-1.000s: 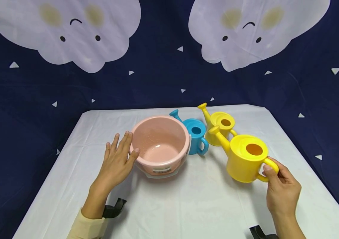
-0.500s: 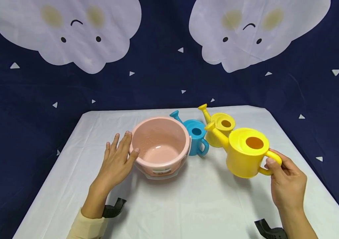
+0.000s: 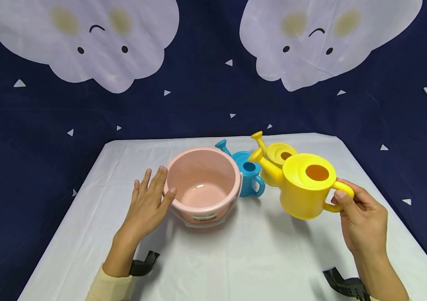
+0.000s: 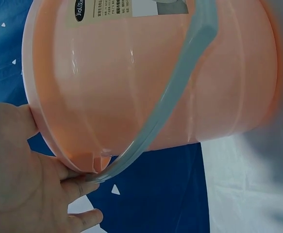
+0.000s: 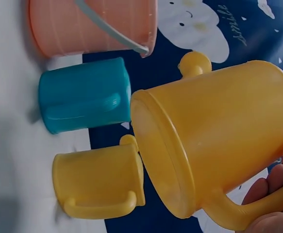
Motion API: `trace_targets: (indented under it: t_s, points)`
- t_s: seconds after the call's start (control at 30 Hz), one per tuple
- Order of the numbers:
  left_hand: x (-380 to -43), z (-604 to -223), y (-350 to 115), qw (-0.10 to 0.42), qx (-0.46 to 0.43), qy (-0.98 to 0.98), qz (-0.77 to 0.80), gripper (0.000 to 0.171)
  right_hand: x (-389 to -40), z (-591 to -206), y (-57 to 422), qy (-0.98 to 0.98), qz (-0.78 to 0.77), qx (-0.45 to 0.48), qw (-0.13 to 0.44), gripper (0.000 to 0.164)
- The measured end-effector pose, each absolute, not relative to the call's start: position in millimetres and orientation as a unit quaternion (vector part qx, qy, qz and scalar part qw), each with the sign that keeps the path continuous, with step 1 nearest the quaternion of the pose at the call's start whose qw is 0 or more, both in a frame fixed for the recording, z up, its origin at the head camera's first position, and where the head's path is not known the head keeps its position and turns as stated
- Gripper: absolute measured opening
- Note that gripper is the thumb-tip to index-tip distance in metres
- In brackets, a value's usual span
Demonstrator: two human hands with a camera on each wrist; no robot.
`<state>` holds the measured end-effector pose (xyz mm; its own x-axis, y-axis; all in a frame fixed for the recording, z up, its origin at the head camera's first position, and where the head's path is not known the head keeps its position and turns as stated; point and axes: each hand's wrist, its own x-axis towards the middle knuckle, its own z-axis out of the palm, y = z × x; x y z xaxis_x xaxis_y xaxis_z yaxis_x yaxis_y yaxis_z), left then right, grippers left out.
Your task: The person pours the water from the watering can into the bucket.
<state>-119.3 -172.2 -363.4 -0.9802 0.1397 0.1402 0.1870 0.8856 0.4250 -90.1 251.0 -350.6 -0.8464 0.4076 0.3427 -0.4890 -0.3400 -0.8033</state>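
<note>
My right hand [image 3: 364, 217] grips the handle of a yellow watering can [image 3: 303, 192], held above the table with its spout pointing left. In the right wrist view the can's underside faces the camera, and the fingers [image 5: 277, 177] curl round the handle. With fingers straight, my left hand [image 3: 146, 205] rests against the left rim of a pink bucket [image 3: 203, 205]. The left wrist view shows the bucket's grey handle [image 4: 163, 114] hanging down along its side, and fingertips touching near the rim. Inside the bucket only the bare bottom shows.
A blue watering can [image 3: 249, 184] stands just right of the bucket. Behind the held can is a second yellow watering can [image 3: 279, 149], partly hidden. A white cloth covers the table [image 3: 236, 259]. Dark blue fabric [image 3: 198, 113] with clouds hangs behind it.
My right hand has raised the yellow watering can and carried it slightly left, so it covers more of the yellow can behind. The left hand and the bucket stay in place.
</note>
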Motion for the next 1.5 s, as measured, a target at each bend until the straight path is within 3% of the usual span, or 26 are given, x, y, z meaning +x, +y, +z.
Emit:
trace_targets:
  t_s: [0.97, 1.5]
  points:
    - [-122, -366, -170, 0.069, -0.09, -0.971, -0.209, 0.066, -112, -318, 247, -0.534, 0.809, 0.168, 0.178, 0.029]
    - [-120, -366, -171, 0.07, -0.084, -0.972, -0.208, 0.067, -129, -308, 242, -0.569, 0.79, 0.18, 0.141, 0.027]
